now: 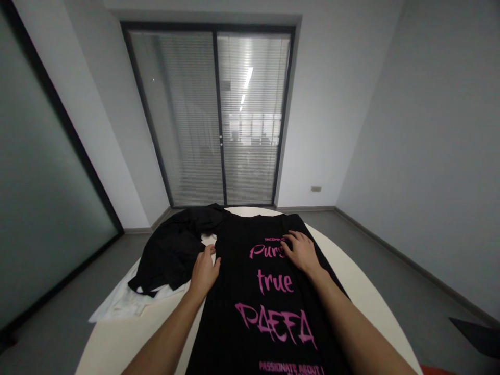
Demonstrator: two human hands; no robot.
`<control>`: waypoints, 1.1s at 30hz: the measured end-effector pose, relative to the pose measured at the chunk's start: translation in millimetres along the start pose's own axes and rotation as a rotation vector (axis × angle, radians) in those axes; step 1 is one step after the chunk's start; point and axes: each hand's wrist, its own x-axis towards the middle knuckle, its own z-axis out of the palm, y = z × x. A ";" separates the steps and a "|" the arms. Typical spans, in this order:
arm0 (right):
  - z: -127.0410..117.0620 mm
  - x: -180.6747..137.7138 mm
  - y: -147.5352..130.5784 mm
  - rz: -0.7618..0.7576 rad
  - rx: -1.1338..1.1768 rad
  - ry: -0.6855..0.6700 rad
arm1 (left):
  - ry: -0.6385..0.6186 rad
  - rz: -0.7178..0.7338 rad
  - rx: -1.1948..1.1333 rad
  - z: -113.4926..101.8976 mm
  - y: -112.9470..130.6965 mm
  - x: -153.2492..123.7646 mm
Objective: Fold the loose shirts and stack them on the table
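Note:
A black T-shirt (269,307) with pink lettering lies spread flat along a round white table (351,281). My left hand (203,272) rests on the shirt's left edge, its fingers curled over the fabric fold. My right hand (300,251) lies flat on the upper part of the print, fingers stretched out and pressed to the cloth. Both forearms reach in from the bottom of the view.
A crumpled black garment (174,247) lies on the table's far left over a white cloth (121,304) that hangs off the edge. Beyond the table are a grey floor, glass doors with blinds (219,120), and a glass wall at left.

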 end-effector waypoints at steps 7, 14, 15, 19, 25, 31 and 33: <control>-1.3 13.6 -73.2 -0.283 0.064 -0.233 | 0.016 -0.055 -0.044 2.2 -2.7 7.2; 39.6 51.1 -114.5 -0.030 0.295 -0.167 | 0.019 -0.096 -0.081 6.4 -6.2 10.6; 43.2 57.6 -114.2 -0.010 0.314 -0.157 | 0.020 -0.099 -0.084 6.2 -6.3 10.6; 48.6 81.0 -100.5 0.090 0.368 -0.097 | 0.018 -0.093 -0.085 4.0 -4.9 9.9; 57.1 93.3 -78.7 0.102 0.397 -0.148 | -0.018 -0.012 -0.062 -1.4 3.4 8.5; 67.6 93.7 -91.7 0.039 0.389 -0.194 | -0.037 0.001 -0.026 -3.1 7.6 8.1; 67.8 94.9 -98.1 0.030 0.376 -0.206 | -0.033 -0.029 -0.022 -1.4 5.9 8.9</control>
